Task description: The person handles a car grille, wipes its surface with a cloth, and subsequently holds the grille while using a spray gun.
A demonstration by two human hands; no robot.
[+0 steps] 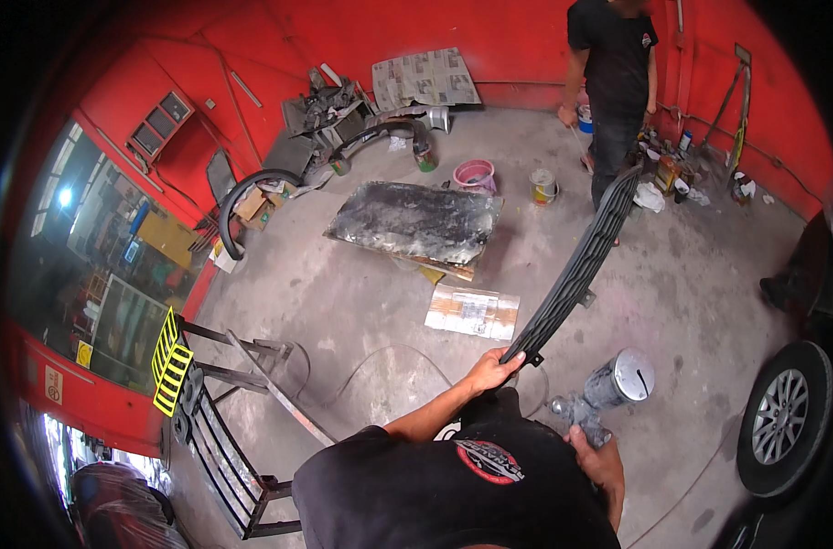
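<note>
My left hand is closed round the near end of a long, dark, slatted car grille. The grille slants up and away to the right, its far end in front of a co-worker's legs. In my right hand is a paint spray gun, gripped by its handle. A round grey paint cup sits on top of the gun. The gun is apart from the grille, to the right of its near end.
A stained board lies mid-floor, with flattened cardboard nearer me. A co-worker stands at the back right by cans and rags. A metal rack stands left; a car wheel is at right. A hose crosses the floor.
</note>
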